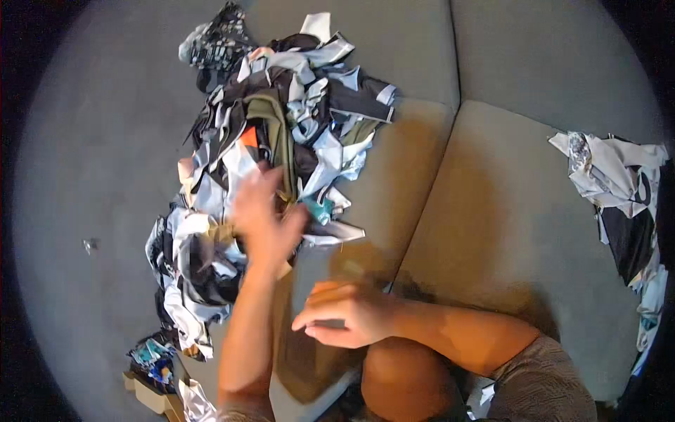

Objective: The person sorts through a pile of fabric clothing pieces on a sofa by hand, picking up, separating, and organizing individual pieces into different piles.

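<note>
My left hand (264, 218) reaches over a heap of fabric scraps (309, 105). It is blurred by motion, its thumb and fingers are spread, and I see nothing in it. An olive green strip (278, 133) and an orange scrap (249, 137) lie just beyond its fingertips. A teal scrap (321, 209) is to the right of the thumb. My right hand (348, 313) hovers above my lap, loosely bent. A gap shows between its thumb and forefinger, with nothing visible in it.
The heap lies on a grey cushioned surface (492, 232) with seams. More scraps (612, 176) lie along the right edge. A patterned dark cloth (221, 42) sits at the top left. A cardboard box (151, 397) stands lower left, beside colourful scraps (158, 359).
</note>
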`<act>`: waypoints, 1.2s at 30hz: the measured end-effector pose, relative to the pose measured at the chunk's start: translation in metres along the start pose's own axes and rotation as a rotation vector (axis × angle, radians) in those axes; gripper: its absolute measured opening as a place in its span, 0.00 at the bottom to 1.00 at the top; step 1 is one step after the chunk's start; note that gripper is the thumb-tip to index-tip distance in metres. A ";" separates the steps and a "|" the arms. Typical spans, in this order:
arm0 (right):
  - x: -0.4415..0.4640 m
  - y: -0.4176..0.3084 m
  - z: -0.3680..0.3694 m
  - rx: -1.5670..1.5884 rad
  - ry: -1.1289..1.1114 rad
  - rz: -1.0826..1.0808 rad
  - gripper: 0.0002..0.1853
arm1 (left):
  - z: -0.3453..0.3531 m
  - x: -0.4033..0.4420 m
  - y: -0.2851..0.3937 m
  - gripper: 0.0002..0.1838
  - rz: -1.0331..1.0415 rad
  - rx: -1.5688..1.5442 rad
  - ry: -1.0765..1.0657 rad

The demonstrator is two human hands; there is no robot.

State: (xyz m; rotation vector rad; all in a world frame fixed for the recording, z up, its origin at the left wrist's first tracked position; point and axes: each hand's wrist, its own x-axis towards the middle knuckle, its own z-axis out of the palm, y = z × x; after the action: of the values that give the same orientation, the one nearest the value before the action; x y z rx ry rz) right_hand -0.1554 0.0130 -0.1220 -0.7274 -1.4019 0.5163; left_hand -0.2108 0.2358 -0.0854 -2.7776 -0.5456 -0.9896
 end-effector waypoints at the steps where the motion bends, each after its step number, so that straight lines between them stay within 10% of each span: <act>1: 0.001 -0.009 0.004 -0.008 -0.008 -0.073 0.10 | 0.012 0.013 0.037 0.49 0.083 0.007 -0.237; 4: 0.007 -0.033 0.008 -0.051 -0.013 -0.325 0.10 | 0.068 0.034 0.048 0.53 -0.105 0.107 -0.326; 11: 0.002 -0.036 -0.002 -0.122 0.054 -0.382 0.11 | 0.065 0.145 -0.060 0.12 -0.084 0.141 -0.477; 20: 0.002 -0.035 -0.005 -0.094 0.059 -0.352 0.10 | -0.075 0.130 -0.224 0.17 -0.464 0.085 0.071; 23: 0.000 -0.031 0.003 -0.093 0.031 -0.328 0.09 | -0.084 0.043 -0.342 0.23 -0.452 0.397 -0.181; 36: 0.002 -0.014 0.013 -0.104 -0.060 -0.223 0.08 | -0.113 -0.065 -0.203 0.26 -0.579 -0.505 -0.271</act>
State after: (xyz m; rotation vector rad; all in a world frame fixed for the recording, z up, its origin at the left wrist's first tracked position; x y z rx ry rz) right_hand -0.1691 0.0072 -0.1104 -0.6327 -1.5532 0.2952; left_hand -0.4006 0.3760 -0.0368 -3.3096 -1.3700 -0.9446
